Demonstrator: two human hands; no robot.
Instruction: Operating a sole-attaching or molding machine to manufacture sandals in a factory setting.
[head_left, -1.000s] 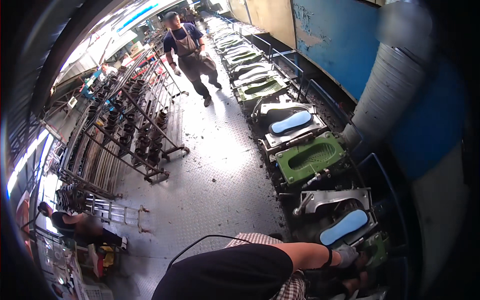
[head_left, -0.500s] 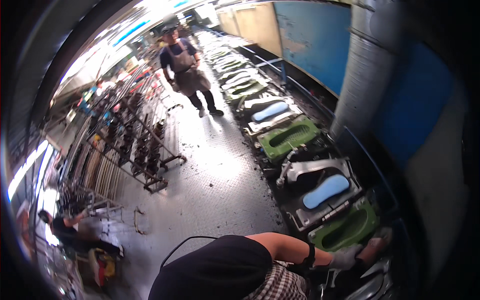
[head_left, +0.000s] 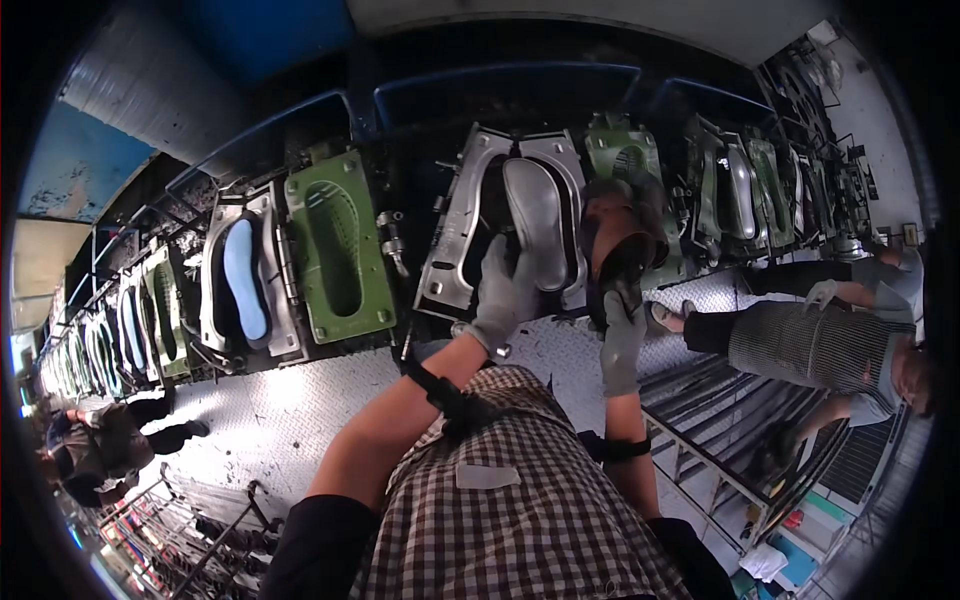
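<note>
My left hand (head_left: 502, 295), in a grey glove, reaches to the lower part of an opened metal shoe mould (head_left: 455, 240). Its fingers are apart, at the mould's inner edge beside a smooth silver sole-shaped piece (head_left: 540, 220). A brown shoe upper (head_left: 622, 245) stands to the right of that mould, in front of a green sole mould (head_left: 620, 152). Below it, my gloved right hand (head_left: 622, 340) has its fingers closed on the upper's lower end. The fingertips there are partly hidden in shadow.
To the left stand a green sole mould (head_left: 345, 250) and a metal mould holding a light-blue sole piece (head_left: 240, 280); more moulds line the bench both ways. Blue rails (head_left: 510, 72) run behind. A person in a striped apron (head_left: 810, 345) is at right, near a metal rack (head_left: 700, 480).
My view has swung from along the bench to facing it. Both hands now show at the metal mould and the brown shoe upper; earlier a gloved hand was at the upper.
</note>
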